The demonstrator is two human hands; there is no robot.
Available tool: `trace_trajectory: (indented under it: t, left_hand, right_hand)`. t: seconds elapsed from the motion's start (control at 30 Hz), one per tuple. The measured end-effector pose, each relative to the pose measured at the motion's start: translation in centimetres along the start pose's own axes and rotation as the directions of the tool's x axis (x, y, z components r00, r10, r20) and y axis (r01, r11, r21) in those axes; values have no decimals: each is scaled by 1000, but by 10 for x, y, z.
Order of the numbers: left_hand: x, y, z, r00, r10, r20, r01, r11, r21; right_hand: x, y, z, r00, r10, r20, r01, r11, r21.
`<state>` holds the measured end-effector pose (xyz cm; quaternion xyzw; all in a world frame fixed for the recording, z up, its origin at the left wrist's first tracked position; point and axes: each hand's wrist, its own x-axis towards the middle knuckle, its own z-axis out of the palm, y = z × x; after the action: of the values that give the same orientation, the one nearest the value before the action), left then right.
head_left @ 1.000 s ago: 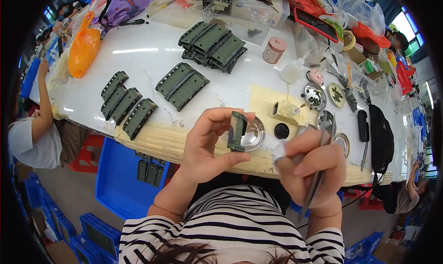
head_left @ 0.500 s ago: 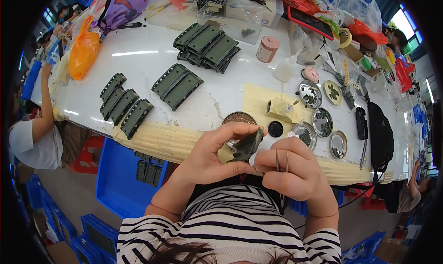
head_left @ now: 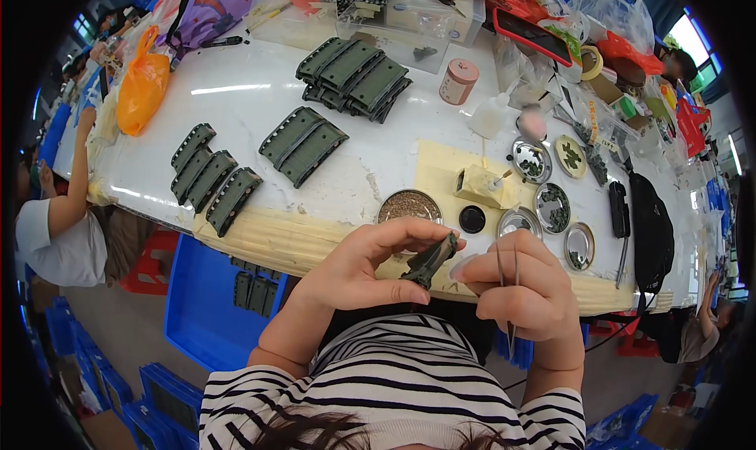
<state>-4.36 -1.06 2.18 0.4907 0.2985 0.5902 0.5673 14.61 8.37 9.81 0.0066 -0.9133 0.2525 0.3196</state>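
Over the table's front edge, my left hand grips a small dark green moulded part between thumb and fingers, its narrow edge turned up. Just to the right, and apart from the part, my right hand is closed. A pair of metal tweezers runs through its fingers. Something small and whitish shows at those fingertips; I cannot make out what it is. Behind my left hand stands a round tin of brown grains. A black round lid lies beside it.
Several round metal dishes with small green bits stand at the right, near a yellow block. Green ridged panels lie left of centre, some stacked behind. A blue bin sits below the table edge. Another person works at far left.
My right hand has moved right, away from the green part, taking the tweezers and whitish thing along. My left hand has tilted the part and shifted it slightly right and down.
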Motion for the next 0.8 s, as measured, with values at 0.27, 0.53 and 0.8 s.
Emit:
trace_trajectory:
  t: [0.27, 0.53, 0.8]
  left_hand:
    - [-1, -10, -4, 998, 65, -1, -64, 989, -131]
    - [-2, -28, -16, 967, 196, 164, -130, 930, -343]
    - [-3, -27, -12, 982, 117, 150, -64, 945, -320]
  right_hand:
    - [-40, 1, -17, 879, 140, -455, -202, 975, -89]
    - [-141, 58, -117, 590, 73, -804, -674, 593, -441]
    - [-223, 100, -131, 545, 427, -722, -820, 454, -350]
